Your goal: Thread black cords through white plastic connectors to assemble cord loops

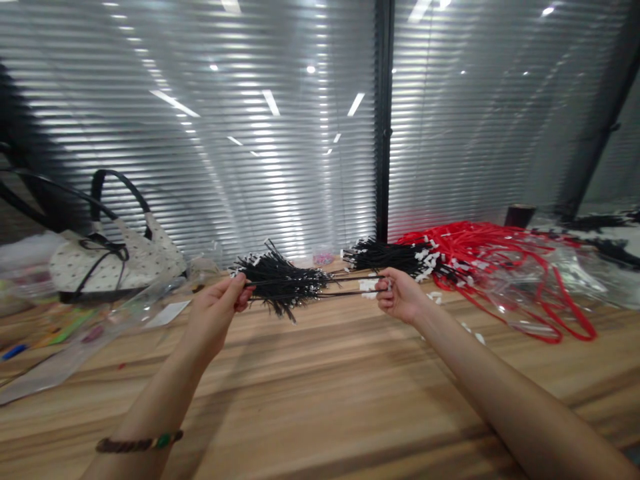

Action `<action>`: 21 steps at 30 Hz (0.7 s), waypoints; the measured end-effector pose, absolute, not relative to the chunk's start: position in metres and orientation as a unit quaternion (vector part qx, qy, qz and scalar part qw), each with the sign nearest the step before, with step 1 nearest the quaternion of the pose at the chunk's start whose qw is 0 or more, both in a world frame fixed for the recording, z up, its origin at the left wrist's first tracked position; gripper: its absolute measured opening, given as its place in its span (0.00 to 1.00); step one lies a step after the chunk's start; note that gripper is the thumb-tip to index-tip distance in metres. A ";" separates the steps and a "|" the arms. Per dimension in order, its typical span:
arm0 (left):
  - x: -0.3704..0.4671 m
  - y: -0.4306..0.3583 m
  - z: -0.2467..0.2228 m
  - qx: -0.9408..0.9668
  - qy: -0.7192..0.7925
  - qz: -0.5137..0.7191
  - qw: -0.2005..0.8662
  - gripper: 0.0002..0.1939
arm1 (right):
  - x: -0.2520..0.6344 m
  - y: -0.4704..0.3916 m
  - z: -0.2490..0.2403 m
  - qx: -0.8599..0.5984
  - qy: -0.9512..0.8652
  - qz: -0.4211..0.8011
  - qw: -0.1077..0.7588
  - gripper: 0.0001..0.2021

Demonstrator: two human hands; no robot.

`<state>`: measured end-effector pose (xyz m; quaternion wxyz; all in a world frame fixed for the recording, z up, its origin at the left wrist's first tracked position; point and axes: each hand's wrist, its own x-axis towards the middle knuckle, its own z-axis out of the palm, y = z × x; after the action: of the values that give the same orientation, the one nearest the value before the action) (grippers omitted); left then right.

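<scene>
Between my two hands a few thin black cords [345,287] are stretched sideways above the wooden table. My left hand [220,307] pinches their left end, its fingers closed. At the other end my right hand [400,293] is closed on the cords as well. Just behind them lies a pile of short black cords [280,277] with pale tips, partly covered by the stretched ones. A second bundle of black cords [390,257] with white tabs rests behind my right hand. Whether the held cords are joined into a loop I cannot make out.
Red straps [465,240] and clear plastic bags [525,293] are heaped at the right. At the left stand a white handbag [120,260] with black handles and a clear plastic sheet [75,357]. White scraps [435,297] lie on the table [320,393]. Glass with blinds [240,133] rises behind.
</scene>
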<state>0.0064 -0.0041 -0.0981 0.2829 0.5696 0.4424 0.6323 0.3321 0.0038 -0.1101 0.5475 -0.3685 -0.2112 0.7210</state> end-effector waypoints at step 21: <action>0.005 -0.005 -0.089 0.474 0.408 0.717 0.307 0.08 | 0.326 -0.005 -0.104 -0.342 -0.266 0.672 0.600 0.16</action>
<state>0.0054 -0.0049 -0.0892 0.3069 0.4741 0.4081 0.7173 0.3262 -0.0047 -0.1036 0.6001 -0.3421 -0.2663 0.6722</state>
